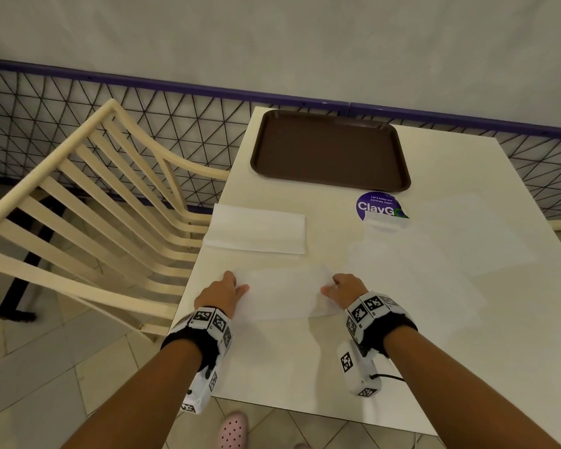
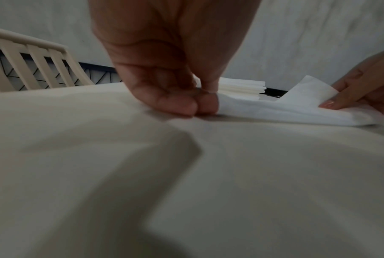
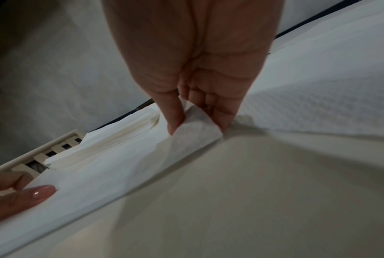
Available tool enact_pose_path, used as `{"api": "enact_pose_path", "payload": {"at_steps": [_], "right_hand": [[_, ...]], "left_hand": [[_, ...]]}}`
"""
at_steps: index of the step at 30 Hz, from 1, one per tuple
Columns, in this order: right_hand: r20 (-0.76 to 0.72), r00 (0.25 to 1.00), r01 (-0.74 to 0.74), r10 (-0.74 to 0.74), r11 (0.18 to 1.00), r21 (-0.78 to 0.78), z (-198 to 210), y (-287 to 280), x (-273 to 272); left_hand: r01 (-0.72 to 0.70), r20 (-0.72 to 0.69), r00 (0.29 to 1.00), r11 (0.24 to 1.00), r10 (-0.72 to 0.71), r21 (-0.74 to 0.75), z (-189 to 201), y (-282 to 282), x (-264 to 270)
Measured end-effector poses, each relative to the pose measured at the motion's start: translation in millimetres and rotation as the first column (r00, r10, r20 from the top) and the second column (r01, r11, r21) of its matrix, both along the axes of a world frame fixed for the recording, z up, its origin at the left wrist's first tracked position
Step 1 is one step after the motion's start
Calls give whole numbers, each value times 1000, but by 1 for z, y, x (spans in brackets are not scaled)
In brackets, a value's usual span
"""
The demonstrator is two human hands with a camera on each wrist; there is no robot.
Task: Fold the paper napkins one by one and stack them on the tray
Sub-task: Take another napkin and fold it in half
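A white paper napkin (image 1: 284, 294) lies on the table between my hands, partly folded. My left hand (image 1: 229, 291) pinches its left end against the table; the pinch (image 2: 200, 104) shows in the left wrist view. My right hand (image 1: 344, 291) pinches the napkin's right corner (image 3: 195, 132) and lifts it a little. A stack of folded napkins (image 1: 256, 228) sits beyond my left hand. The brown tray (image 1: 329, 150) stands at the far side of the table, with nothing on it.
Several unfolded napkins (image 1: 434, 247) are spread out to the right, partly covering a purple round sticker (image 1: 378, 205). A cream slatted chair (image 1: 94, 205) stands left of the table. A wire fence (image 1: 175, 118) runs behind. The table's near edge (image 1: 305, 413) is close to my wrists.
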State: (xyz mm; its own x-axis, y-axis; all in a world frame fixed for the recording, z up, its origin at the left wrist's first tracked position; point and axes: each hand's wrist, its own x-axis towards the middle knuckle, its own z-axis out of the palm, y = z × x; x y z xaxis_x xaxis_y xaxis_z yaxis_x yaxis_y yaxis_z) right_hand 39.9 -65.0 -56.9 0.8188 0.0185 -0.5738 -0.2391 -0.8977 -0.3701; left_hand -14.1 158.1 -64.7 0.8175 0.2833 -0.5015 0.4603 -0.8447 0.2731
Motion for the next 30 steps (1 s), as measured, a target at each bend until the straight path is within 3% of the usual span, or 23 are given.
{"api": "enact_pose_path", "payload": {"at_steps": [3, 6, 8, 10, 20, 23, 25, 26, 28, 30], "right_hand": [[-10, 1000, -23, 23, 1000, -15, 0, 0, 0], [-6, 997, -81, 80, 996, -44, 1, 1, -1], [5, 995, -102, 102, 993, -56, 2, 2, -2], [2, 995, -103, 103, 993, -60, 2, 3, -1], [20, 998, -62, 62, 998, -20, 6, 2, -1], [168, 984, -68, 59, 996, 49, 14, 3, -12], [310, 916, -232, 256, 966, -111, 20, 7, -28], [330, 849, -357, 412, 909, -216, 20, 10, -39], [274, 700, -583, 660, 749, -315, 15, 19, -62], [175, 653, -680, 737, 672, -294, 8, 26, -84]], "left_hand": [[-32, 115, 993, 999, 34, -20, 4, -8, -6], [170, 291, 924, 948, -248, 268, 7, -16, -10], [390, 174, 862, 842, -477, 374, 7, -23, -8], [518, 51, 816, 768, -575, 378, 10, -31, -8], [388, 42, 905, 861, -424, 330, 11, -54, -21], [370, 60, 908, 863, -414, 345, 8, -57, -24], [364, 71, 907, 855, -416, 369, 6, -58, -27], [353, 81, 908, 856, -411, 378, 4, -59, -28], [320, 104, 918, 869, -384, 378, 1, -62, -31], [291, 121, 925, 878, -359, 379, -1, -64, -34]]}}
